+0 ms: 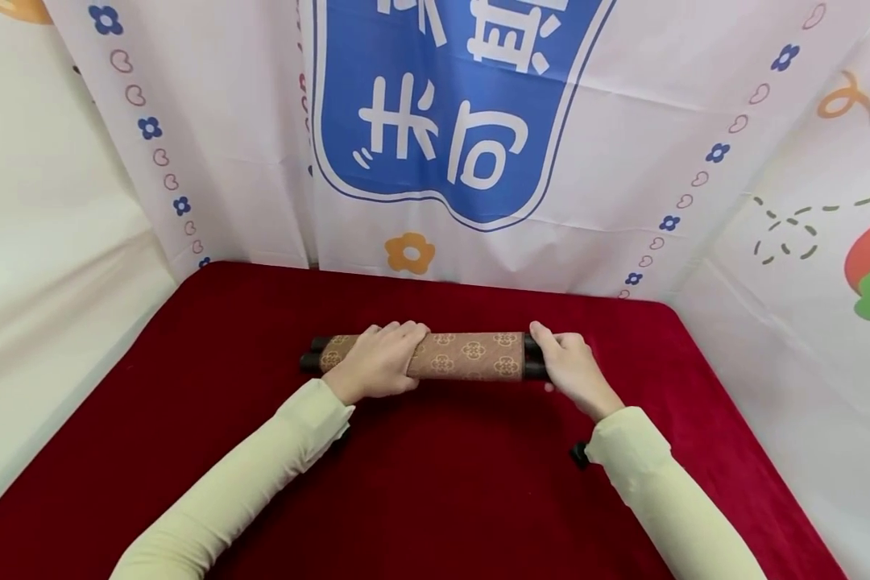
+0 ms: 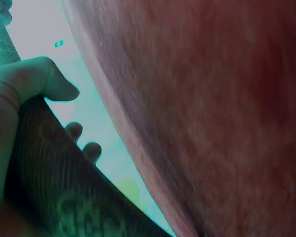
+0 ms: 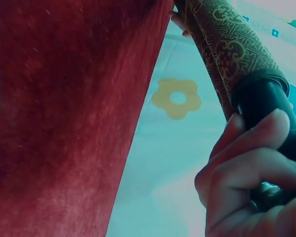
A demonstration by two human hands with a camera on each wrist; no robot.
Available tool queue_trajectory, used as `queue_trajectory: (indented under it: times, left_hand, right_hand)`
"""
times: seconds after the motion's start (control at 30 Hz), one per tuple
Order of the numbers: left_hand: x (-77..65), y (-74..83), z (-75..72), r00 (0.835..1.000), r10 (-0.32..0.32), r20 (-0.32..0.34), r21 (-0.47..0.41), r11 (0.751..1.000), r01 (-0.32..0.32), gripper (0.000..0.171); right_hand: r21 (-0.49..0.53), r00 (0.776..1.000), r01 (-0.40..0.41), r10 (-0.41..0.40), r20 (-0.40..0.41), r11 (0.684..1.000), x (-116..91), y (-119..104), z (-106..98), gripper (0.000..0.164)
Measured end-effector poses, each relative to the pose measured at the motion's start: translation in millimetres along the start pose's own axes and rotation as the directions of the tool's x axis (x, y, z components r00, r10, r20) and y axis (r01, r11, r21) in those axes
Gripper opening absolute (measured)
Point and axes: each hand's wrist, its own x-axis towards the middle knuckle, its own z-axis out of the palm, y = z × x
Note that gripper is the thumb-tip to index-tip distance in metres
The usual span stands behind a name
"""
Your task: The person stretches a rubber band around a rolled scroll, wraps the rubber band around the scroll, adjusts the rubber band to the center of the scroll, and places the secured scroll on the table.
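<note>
A rolled scroll [image 1: 474,356] in brown brocade with gold flower patterns lies crosswise between the two hands, over the far half of the table. It is wound on two dark rods, whose black ends [image 1: 310,362] stick out at the left. My left hand [image 1: 379,360] grips the brocade left of its middle, thumb on the near side and fingers over the top. At the other end, my right hand [image 1: 571,366] holds the black rod ends. The right wrist view shows its fingers curled round a black knob [image 3: 269,101] just beyond the brocade.
Red velvety cloth [image 1: 420,483] covers the table. Behind it hangs a white backdrop [image 1: 246,209] with a blue printed sign and an orange flower. White printed sheets [image 1: 776,338] close off both sides. A small black device [image 1: 578,455] sits at the right cuff.
</note>
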Motion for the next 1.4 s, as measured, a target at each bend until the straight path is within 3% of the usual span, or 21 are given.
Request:
queue_trajectory:
  times: [0.2,0.37,0.57,0.77,0.97,1.23,1.4]
  left_hand:
    - [-6.4,-24.5,-8.4,0.993,0.031,0.112,-0.186,0.982,-0.010,0.072]
    - [-7.9,-32.8,-9.2,0.991,0.066,0.120,-0.268,0.963,-0.032,0.073]
    - [2.6,-33.4,-8.6,0.988,0.028,0.151,-0.218,0.976,0.006,0.073]
    - [24.8,-37.8,-7.1,0.977,0.027,0.212,-0.137,0.991,0.002,0.079]
    - [44.7,-45.1,-5.5,0.964,-0.023,0.265,-0.102,0.993,0.052,0.079]
    - [59.4,-49.0,-0.8,0.945,-0.035,0.326,-0.095,0.993,0.069,0.080]
    - [62.5,-48.6,-2.6,0.941,-0.041,0.336,-0.109,0.991,0.082,0.080]
  right_hand:
    - [0.009,0.999,-0.036,0.036,-0.008,0.999,10.0,5.8,-4.8,0.069]
    - [-0.014,0.998,-0.062,0.062,-0.002,0.998,16.2,13.6,-4.8,0.070]
    - [-0.005,0.998,-0.069,0.069,-0.001,0.998,26.9,21.3,-4.2,0.066]
    - [0.052,0.995,-0.094,0.091,0.047,0.994,37.2,26.2,-0.7,0.062]
    - [0.055,0.991,-0.113,0.109,0.072,0.992,45.6,25.8,7.4,0.064]
    - [-0.101,0.993,-0.082,0.090,0.078,0.992,47.2,25.8,10.6,0.054]
    - [-0.239,0.996,0.013,0.008,0.087,0.971,41.8,27.6,12.5,0.066]
